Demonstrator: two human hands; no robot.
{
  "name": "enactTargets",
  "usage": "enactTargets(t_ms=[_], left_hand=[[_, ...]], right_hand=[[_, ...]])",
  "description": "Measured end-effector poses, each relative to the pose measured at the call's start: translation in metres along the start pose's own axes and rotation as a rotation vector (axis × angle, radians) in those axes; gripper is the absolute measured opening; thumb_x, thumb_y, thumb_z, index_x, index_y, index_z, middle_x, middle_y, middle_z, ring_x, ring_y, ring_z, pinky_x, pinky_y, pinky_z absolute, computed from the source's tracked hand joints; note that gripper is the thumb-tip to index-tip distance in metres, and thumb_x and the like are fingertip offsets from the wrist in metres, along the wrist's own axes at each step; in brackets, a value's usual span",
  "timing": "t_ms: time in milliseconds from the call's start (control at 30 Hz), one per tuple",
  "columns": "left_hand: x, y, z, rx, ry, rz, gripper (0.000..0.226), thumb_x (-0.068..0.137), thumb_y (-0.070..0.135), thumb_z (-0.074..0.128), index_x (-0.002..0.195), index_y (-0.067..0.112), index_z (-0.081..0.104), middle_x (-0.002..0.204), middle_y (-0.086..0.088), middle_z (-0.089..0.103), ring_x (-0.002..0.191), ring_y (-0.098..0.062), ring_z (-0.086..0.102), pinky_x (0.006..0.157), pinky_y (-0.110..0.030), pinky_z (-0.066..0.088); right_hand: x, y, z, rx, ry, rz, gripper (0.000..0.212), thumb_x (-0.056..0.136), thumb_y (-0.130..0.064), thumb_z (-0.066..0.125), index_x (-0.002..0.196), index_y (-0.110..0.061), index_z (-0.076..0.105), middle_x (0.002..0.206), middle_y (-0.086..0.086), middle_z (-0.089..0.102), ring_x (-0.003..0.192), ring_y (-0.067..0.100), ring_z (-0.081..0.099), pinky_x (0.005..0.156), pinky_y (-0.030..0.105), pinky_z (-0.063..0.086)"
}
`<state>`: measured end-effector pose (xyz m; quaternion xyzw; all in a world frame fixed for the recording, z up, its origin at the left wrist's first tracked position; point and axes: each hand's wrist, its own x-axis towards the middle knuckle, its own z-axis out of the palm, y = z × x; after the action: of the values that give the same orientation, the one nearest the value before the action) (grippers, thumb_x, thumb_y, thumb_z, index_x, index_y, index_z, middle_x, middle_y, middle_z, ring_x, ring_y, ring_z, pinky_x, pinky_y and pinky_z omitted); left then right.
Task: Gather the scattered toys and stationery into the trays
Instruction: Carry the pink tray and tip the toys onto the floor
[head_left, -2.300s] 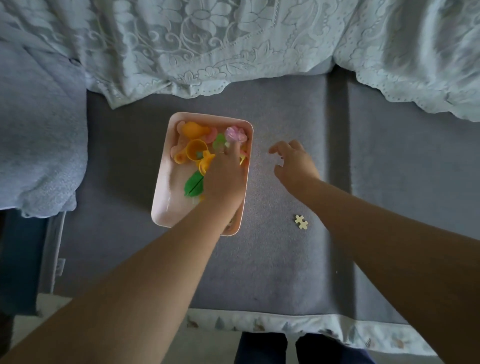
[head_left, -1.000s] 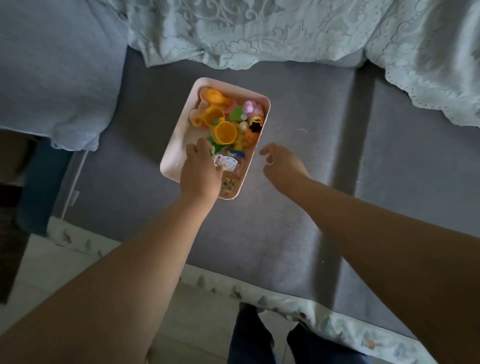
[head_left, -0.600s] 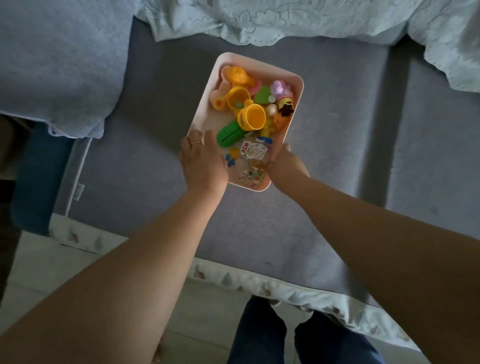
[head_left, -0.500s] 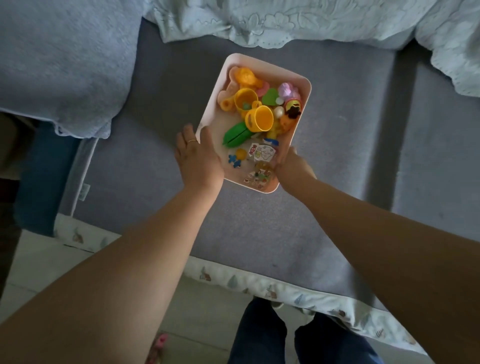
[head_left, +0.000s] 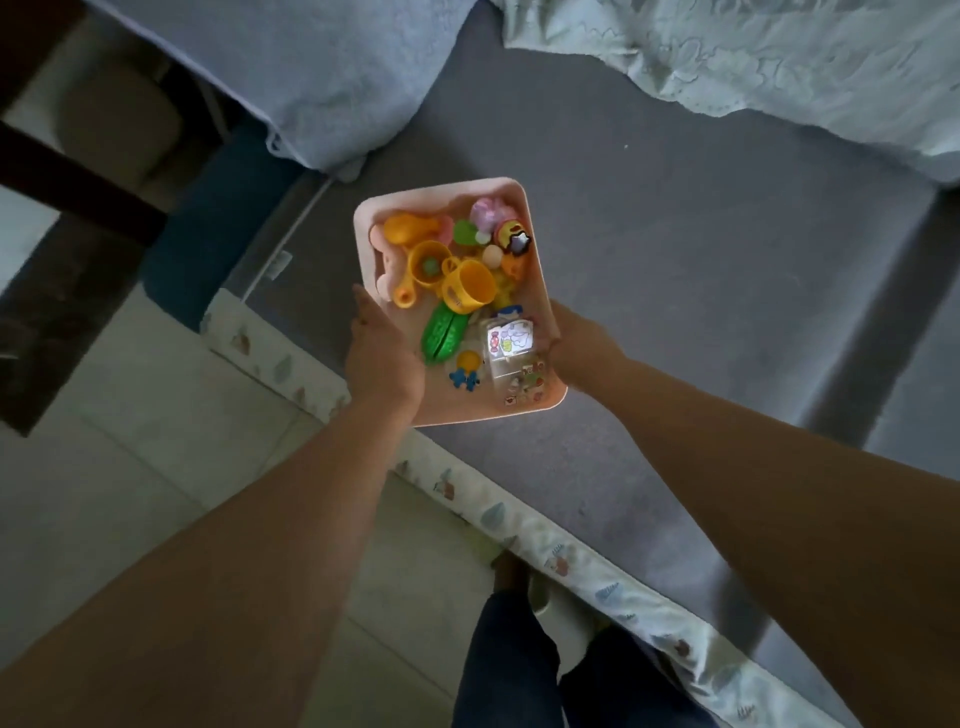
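Pink tray (head_left: 540, 291), filled with small toys (head_left: 467, 283) and sticker sheets (head_left: 511, 340): gripped between left hand (head_left: 382, 358) on its left rim and right hand (head_left: 582, 345) on its right rim, above the grey mattress (head_left: 701, 270) edge. Bare mattress is seen to the right; floor (head_left: 130, 457) lies left.

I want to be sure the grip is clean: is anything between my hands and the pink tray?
Nothing visible. The left hand holds the pink tray at its left edge and the right hand at its right edge, both directly on the rim.

left hand (head_left: 382, 358), right hand (head_left: 579, 345), both gripping
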<state>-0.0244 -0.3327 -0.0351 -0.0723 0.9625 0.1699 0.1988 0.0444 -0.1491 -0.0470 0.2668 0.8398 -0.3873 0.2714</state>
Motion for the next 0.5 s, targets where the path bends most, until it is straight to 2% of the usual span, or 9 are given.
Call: enactTargets(t_ms=[67, 100, 200, 333, 433, 500], left_hand=[[-0.013, -0.032, -0.006, -0.079, -0.001, -0.065, 0.043, 0.099, 0.029, 0.041, 0.138, 0.013, 0.033, 0.129, -0.011, 0.05, 0.117, -0.031, 0.053, 0.087, -0.041, 0.044], [-0.025, -0.053, -0.008, -0.082, 0.003, -0.107, 0.037, 0.1, 0.028, 0.041, 0.132, 0.01, 0.038, 0.126, -0.012, 0.051, 0.116, -0.032, 0.053, 0.086, -0.04, 0.043], [-0.054, -0.095, -0.008, -0.09, 0.044, -0.206, 0.035, 0.098, 0.015, 0.041, 0.131, 0.003, 0.039, 0.126, -0.02, 0.053, 0.116, -0.037, 0.053, 0.091, -0.042, 0.042], [-0.112, -0.156, -0.005, -0.202, 0.073, -0.365, 0.035, 0.097, 0.016, 0.039, 0.13, 0.003, 0.038, 0.123, -0.019, 0.053, 0.113, -0.036, 0.053, 0.088, -0.042, 0.043], [-0.157, -0.214, -0.008, -0.248, 0.114, -0.523, 0.032, 0.096, 0.013, 0.04, 0.127, 0.005, 0.039, 0.121, -0.018, 0.055, 0.111, -0.034, 0.055, 0.084, -0.04, 0.043], [-0.178, -0.244, -0.009, -0.246, 0.118, -0.616, 0.033, 0.096, 0.009, 0.042, 0.129, 0.005, 0.039, 0.123, -0.018, 0.055, 0.113, -0.034, 0.054, 0.084, -0.04, 0.044]], right_hand=[[-0.009, -0.006, 0.016, -0.058, -0.03, -0.038, 0.04, 0.1, -0.034, 0.036, 0.14, -0.03, 0.039, 0.133, 0.006, 0.056, 0.116, 0.031, 0.056, 0.097, 0.041, 0.044], [-0.017, -0.01, 0.027, -0.106, -0.054, -0.076, 0.041, 0.1, -0.033, 0.038, 0.14, -0.029, 0.039, 0.132, 0.005, 0.057, 0.115, 0.031, 0.056, 0.097, 0.041, 0.044], [-0.032, -0.016, 0.051, -0.161, -0.082, -0.112, 0.044, 0.098, -0.026, 0.043, 0.142, -0.029, 0.04, 0.133, 0.006, 0.057, 0.116, 0.03, 0.056, 0.099, 0.041, 0.045], [-0.063, -0.03, 0.101, -0.168, -0.177, -0.131, 0.044, 0.099, -0.009, 0.042, 0.142, -0.015, 0.043, 0.137, 0.012, 0.052, 0.123, 0.029, 0.051, 0.105, 0.036, 0.039], [-0.092, -0.049, 0.149, -0.358, -0.261, -0.274, 0.04, 0.098, -0.013, 0.04, 0.137, -0.019, 0.045, 0.126, 0.009, 0.059, 0.114, 0.028, 0.056, 0.1, 0.043, 0.046], [-0.109, -0.063, 0.174, -0.448, -0.309, -0.345, 0.039, 0.097, -0.018, 0.041, 0.136, -0.021, 0.046, 0.122, 0.006, 0.061, 0.111, 0.027, 0.058, 0.098, 0.043, 0.048]])
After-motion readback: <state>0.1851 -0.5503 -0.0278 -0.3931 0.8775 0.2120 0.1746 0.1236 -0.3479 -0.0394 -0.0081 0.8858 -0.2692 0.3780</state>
